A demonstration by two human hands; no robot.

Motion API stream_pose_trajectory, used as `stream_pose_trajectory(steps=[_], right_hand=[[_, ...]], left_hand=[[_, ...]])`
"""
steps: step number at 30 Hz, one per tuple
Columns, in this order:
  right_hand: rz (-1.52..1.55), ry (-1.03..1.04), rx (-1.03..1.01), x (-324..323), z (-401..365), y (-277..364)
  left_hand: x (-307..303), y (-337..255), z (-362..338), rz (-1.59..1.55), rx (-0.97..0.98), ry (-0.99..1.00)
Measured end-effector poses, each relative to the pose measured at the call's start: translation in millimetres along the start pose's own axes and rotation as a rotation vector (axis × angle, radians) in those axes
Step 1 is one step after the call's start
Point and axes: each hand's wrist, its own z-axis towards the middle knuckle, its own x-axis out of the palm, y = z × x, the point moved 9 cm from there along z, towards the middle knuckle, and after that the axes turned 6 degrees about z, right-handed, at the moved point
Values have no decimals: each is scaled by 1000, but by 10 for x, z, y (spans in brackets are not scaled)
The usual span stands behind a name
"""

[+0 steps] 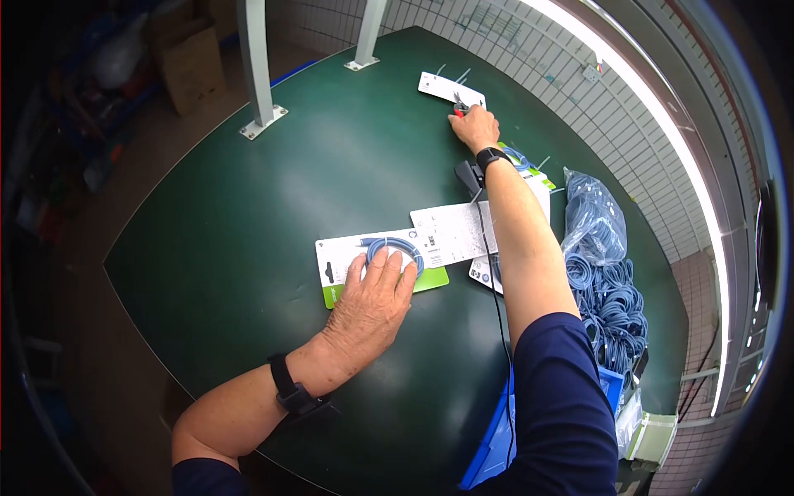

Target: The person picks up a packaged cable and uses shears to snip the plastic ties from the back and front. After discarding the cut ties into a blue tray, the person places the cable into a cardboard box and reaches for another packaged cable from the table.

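Observation:
My left hand (372,306) rests with its fingers apart on a coiled blue cable (399,245), which lies on a white and green card (340,263). Stretched out to the far side of the table, my right hand (475,128) is closed around red-handled cutters (461,108). The cutters' tip lies over a white card (438,86) with thin ties sticking up from it. Between the hands, another white card (451,231) with printed text overlaps the first one. Part of one more card (482,272) shows under my right forearm.
Bundled blue cables (612,310) and a clear plastic bag of cables (594,217) lie at the right. A blue bin (490,446) stands near the front edge. A black device (468,177) with a cord sits beside my right forearm. Metal posts (257,66) rise at the back.

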Motion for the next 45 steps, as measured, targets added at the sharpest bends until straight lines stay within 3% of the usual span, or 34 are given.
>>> stream_pose_trajectory(steps=[17, 21, 24, 28, 29, 32, 36, 40, 45], right_hand=[[36, -61, -172, -92, -96, 2], [38, 18, -191, -155, -192, 11], [67, 182, -418, -134, -434, 203], [121, 93, -586, -283, -772, 390], [121, 95, -584, -317, -785, 416], [158, 162, -307, -379, -636, 275], [179, 101, -177, -281, -318, 167], [133, 2, -130, -263, -158, 247], [165, 70, -37, -88, -149, 222]], left_hand=[[-17, -22, -16, -58, 14, -14], [-31, -18, 5, -47, 13, -29], [-26, -8, -13, -44, 10, -19], [-15, -12, -15, -70, 12, 2], [-19, -17, -19, -45, 19, -1], [-41, -26, 3, 12, 41, -15], [-40, 0, -10, 22, 36, -12], [-45, -1, -4, -53, 15, 7], [-46, -9, 2, -53, 12, 17]])
